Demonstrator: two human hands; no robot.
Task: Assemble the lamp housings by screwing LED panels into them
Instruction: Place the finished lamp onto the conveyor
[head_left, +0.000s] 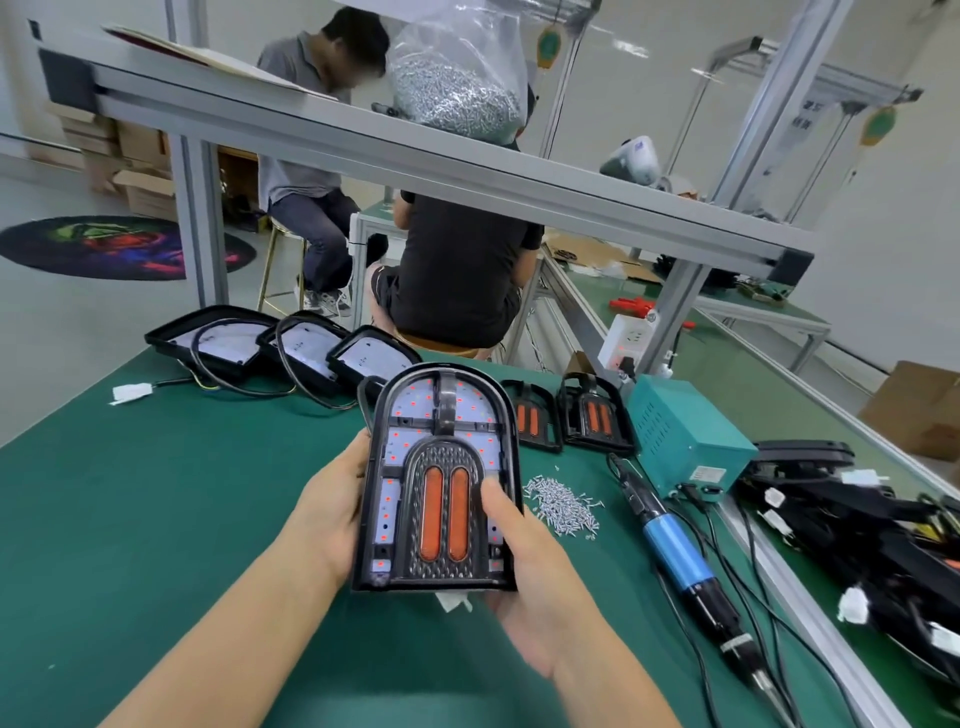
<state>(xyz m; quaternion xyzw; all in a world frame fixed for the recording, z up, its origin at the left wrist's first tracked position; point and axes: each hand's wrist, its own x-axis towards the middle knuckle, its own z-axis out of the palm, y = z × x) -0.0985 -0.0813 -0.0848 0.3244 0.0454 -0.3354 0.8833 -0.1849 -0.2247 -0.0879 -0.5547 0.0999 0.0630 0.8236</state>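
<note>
Above the green table (156, 493), two hands hold up a black lamp (441, 483) with two orange strips and small red dots. On one side, the left hand (332, 514) curls round its edge. On the other, the right hand (524, 577) grips it, thumb pressed on the front. Beside it lies a little pile of screws (563, 506), then a blue screwdriver (675, 556). Three more lamps (291, 348), maybe unfinished, sit behind.

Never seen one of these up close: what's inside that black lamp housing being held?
Inside the lamp housing sits a white LED panel dotted red, and a dark arched insert with two orange strips. The right thumb covers part; nothing beneath the insert shows.
</note>
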